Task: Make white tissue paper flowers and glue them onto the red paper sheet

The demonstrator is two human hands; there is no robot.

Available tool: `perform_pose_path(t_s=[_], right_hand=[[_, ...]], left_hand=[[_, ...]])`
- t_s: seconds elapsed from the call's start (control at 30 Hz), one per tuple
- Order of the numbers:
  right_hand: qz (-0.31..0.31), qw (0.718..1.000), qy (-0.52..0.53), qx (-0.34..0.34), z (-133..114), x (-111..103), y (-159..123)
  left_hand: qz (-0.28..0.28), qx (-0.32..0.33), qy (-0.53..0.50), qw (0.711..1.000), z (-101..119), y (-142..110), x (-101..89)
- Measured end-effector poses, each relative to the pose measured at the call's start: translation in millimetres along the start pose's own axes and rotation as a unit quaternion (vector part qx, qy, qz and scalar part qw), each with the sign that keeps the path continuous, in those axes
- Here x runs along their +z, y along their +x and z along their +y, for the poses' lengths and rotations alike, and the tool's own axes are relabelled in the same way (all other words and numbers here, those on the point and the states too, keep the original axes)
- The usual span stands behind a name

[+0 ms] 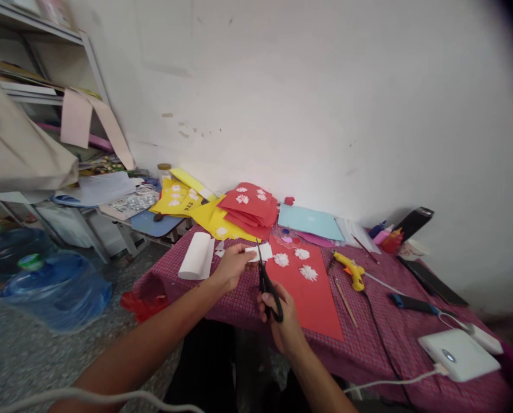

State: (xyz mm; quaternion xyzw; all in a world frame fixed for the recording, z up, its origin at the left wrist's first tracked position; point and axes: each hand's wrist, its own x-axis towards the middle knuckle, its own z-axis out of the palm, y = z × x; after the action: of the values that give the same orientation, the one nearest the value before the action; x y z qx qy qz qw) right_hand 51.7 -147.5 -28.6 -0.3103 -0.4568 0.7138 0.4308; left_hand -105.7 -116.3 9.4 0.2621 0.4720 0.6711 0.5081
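My left hand point(232, 267) pinches a small piece of white paper point(263, 251) over the table's front part. In my right hand point(282, 318) is a pair of black-handled scissors point(263, 275), its blades pointing up and lying across the paper. Whether the blades bite into the paper is too small to tell. Just right of the scissors lies a red sheet point(312, 301) bearing white paper flowers point(308, 272). Left of my left hand rests a roll of white paper point(195, 256), with a few white scraps point(219, 248) beside it.
Behind are stacked red sheets point(250, 209), yellow sheets point(208, 217) and a light blue sheet point(310, 222). To the right lie a yellow glue gun point(353, 271) with its cord, a wooden stick point(345, 303), a blue-handled cutter point(413, 304) and a white power bank point(458, 354). Water bottles point(54, 292) stand on the floor.
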Motion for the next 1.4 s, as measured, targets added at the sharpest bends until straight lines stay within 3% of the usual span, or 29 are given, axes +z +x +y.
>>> perform_pose_path(t_s=[0.37,0.83,1.4], right_hand=[[0.03,0.999,0.008,-0.006,4.2,-2.5,-3.0],[0.029,0.999,-0.001,0.021,1.2,0.1,-2.9],[0.033,0.999,-0.003,0.008,3.9,-2.0,-5.9]], left_hand=[[-0.015,0.004,-0.006,1.0,-4.5,-1.5,4.9],[-0.009,-0.007,-0.004,1.0,-3.7,-5.0,1.5],[-0.015,0.002,-0.014,1.0,-2.0,-12.6,3.8]])
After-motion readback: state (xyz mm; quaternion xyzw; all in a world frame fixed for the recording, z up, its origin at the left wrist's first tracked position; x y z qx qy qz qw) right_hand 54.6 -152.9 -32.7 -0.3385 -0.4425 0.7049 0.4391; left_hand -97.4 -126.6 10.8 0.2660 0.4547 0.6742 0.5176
